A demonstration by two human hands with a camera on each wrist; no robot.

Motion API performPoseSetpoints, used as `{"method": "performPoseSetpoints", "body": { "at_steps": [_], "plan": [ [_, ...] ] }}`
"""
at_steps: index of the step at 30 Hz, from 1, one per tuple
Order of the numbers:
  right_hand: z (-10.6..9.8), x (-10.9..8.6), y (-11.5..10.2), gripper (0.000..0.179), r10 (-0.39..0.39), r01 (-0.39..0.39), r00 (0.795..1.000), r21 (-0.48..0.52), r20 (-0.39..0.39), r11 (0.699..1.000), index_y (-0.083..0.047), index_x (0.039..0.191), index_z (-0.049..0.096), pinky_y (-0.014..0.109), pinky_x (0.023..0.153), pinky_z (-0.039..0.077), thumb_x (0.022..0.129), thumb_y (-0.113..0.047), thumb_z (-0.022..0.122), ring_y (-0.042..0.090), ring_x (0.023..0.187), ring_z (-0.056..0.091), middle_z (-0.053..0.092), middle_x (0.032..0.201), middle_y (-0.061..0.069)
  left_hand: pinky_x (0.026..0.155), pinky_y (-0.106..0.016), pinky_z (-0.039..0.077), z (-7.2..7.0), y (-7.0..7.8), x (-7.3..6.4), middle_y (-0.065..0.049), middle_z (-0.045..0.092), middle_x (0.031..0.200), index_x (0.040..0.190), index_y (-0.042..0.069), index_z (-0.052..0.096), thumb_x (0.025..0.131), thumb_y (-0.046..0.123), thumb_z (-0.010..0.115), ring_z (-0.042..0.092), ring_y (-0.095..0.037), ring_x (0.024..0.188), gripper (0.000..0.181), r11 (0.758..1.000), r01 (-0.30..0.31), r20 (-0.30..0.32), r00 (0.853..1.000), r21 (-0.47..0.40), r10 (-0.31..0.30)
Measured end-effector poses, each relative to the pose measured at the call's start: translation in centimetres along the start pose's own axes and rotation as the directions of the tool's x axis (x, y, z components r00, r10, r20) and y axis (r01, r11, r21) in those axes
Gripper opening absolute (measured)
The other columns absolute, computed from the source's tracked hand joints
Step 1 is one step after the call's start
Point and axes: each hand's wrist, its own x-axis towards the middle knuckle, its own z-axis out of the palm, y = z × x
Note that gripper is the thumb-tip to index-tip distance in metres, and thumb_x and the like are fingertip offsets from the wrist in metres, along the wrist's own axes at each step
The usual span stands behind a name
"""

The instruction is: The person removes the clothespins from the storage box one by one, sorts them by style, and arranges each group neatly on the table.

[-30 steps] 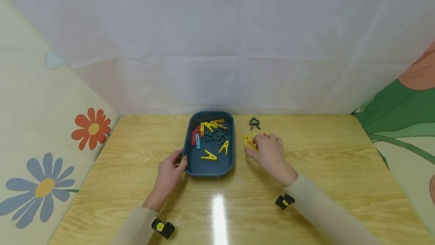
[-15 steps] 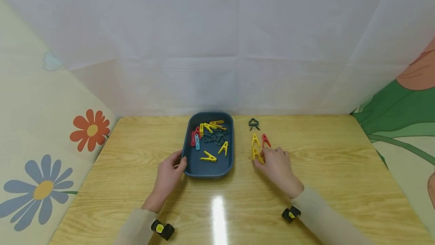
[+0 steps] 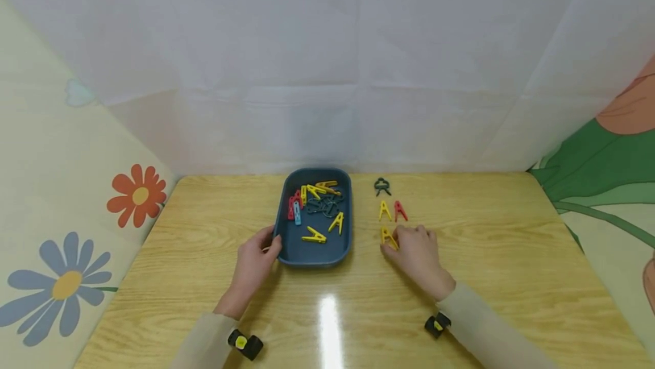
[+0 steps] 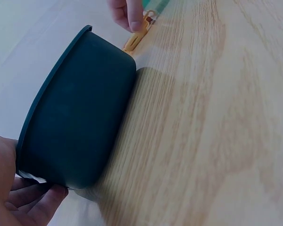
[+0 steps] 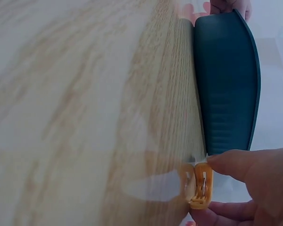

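My left hand point(image 3: 257, 256) grips the near left side of a dark blue plastic tray point(image 3: 313, 258), thumb at the rim and fingers beneath it in the left wrist view. To the right of the tray, my right hand point(image 3: 418, 252) pinches a yellow clothespin point(image 3: 387, 237) between thumb and fingers. In the right wrist view this clothespin point(image 5: 204, 186) is right at the tabletop. Just beyond it lie a yellow clothespin point(image 3: 385, 211) and a red clothespin point(image 3: 400, 211) side by side. Farther back is a dark green clip point(image 3: 381, 186).
Inside the tray are several yellow clothespins point(image 3: 314, 236), red clothespins point(image 3: 291, 208), a light blue clothespin point(image 3: 297, 213) and a heap of dark green clips point(image 3: 323, 205). A white sheet point(image 3: 327, 119) hangs along the back edge of the wooden table point(image 3: 491, 232).
My right hand has moved right and nearer with the yellow clothespin, uncovering the yellow and red ones behind. It has barely moved over the last half second. My left hand stays at the tray.
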Motion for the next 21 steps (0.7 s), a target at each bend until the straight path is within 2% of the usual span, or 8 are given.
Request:
{"method": "performPoseSetpoints", "body": {
  "at_steps": [5,21],
  "plan": [
    [0.17,0.04,-0.04,0.041,0.012,-0.012,1.0,-0.015,0.009,1.0,-0.005,0.103,0.074,0.061,0.096,0.043,0.091,-0.044,0.078,0.032,0.086,0.06,0.074,0.092,0.011,0.098,-0.05,0.056,0.02,-0.15,0.11,-0.026,0.068,0.128,0.142,-0.007,0.058,0.106,0.012,0.057,0.067,-0.038,0.117,0.041,1.0,0.002,0.003,1.0,0.001,-0.002],
    [0.31,0.17,-0.13,0.042,-0.006,0.006,1.0,-0.017,-0.006,1.0,-0.005,0.101,0.074,0.063,0.097,0.042,0.092,-0.045,0.077,0.034,0.087,0.062,0.075,0.092,0.013,0.097,-0.05,0.057,-0.04,-0.2,0.12,-0.026,0.068,0.128,0.141,-0.007,0.059,0.106,0.012,0.058,0.068,-0.037,0.116,0.04,1.0,-0.005,0.001,1.0,-0.005,0.005]
  ]
}}
